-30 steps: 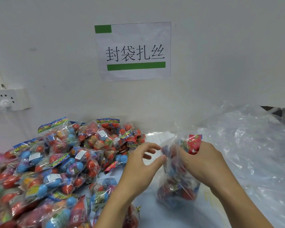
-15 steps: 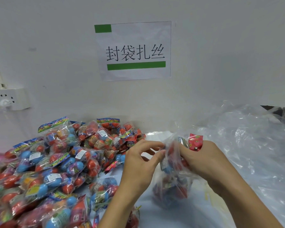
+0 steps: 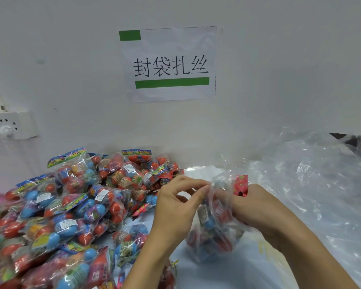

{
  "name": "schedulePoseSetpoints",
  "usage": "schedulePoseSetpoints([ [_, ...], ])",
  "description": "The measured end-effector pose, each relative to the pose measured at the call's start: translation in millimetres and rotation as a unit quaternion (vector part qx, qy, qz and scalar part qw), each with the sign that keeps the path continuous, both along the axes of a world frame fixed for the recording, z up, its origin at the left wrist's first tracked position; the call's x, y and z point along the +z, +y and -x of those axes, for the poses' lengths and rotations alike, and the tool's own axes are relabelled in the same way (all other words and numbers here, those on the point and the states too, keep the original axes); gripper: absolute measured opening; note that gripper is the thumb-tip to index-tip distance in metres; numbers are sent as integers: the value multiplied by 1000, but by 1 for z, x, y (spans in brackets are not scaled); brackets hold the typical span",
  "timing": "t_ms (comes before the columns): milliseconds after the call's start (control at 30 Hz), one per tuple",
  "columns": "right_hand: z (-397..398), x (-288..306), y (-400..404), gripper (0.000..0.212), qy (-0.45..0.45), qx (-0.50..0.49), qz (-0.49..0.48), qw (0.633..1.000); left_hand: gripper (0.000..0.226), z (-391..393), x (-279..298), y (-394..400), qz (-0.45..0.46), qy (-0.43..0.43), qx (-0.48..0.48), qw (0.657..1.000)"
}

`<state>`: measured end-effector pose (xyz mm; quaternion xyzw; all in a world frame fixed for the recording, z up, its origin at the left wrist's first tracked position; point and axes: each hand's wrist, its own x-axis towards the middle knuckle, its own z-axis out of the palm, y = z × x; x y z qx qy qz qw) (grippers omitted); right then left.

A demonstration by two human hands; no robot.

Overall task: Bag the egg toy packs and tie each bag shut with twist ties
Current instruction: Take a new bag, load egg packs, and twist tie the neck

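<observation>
Bag (image 3: 213,232) of egg toy packs sits on bench (image 3: 227,274), lower centre of frame: thin, slippery film, light lumpy load, likely crush-tolerant. Left hand (image 3: 176,207) and right hand (image 3: 256,207) fingers pinch its gathered neck; best hold is there, just above the packs.

To your left, a heap of egg toy packs (image 3: 75,209) covers the table from the wall to the near edge, so no hand passes low there. To your right, a pile of loose clear bags (image 3: 313,184) fills that side up to the wall. Between them lies a strip of bare table (image 3: 244,272), but your left hand (image 3: 175,207) and right hand (image 3: 256,207) and the filled bag (image 3: 213,236) they pinch take up its middle. One stray pack (image 3: 131,238) sits just left of your left wrist. Above the heaps the air is free up to the wall (image 3: 279,69).
</observation>
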<state>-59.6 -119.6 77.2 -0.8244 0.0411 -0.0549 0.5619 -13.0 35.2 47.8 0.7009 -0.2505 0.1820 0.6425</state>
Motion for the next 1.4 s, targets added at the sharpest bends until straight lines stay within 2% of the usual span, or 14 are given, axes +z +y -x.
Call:
schedulePoseSetpoints([
  [67, 0, -1, -2, 32, 1, -4, 26, 1000, 22, 0, 1, 0, -5, 4, -3, 1000],
  [167, -2, -2, -4, 45, 25, -9, 45, 999, 20, 0, 1, 1, -12, 13, -2, 1000],
  [300, -9, -8, -2, 53, 15, -72, 13, 997, 18, 2, 1, 0, -18, 25, -6, 1000],
  [400, -13, -11, 1, 44, -9, -130, -22, 991, 16, 3, 1, -1, -24, 20, -6, 999],
  [500, -15, -16, 4, 40, -29, -150, 61, 986, 14, 3, 1, -3, -41, -4, 8, 999],
  [667, -14, -16, 6, 51, 4, -107, 142, 984, 16, 3, 0, -4, -54, -5, 9, 998],
  [767, -12, -14, -2, 61, 23, -42, 44, 998, 14, 2, 0, 0, -36, 10, 10, 999],
  [833, -10, -12, -8, 60, 38, -6, -3, 999, 12, 2, 0, 1, -29, 17, 8, 999],
  [1000, -16, -16, -6, 40, 9, -57, 25, 998, 17, 3, 0, -4, -28, 1, -8, 1000],
  [1200, -23, -22, 4, 48, 9, -115, 109, 987, 19, 3, -1, -6, -37, 2, -16, 999],
  [1400, -12, -8, 2, 69, -30, -59, 69, 995, 23, -3, -2, 1, 10, 12, 40, 999],
])
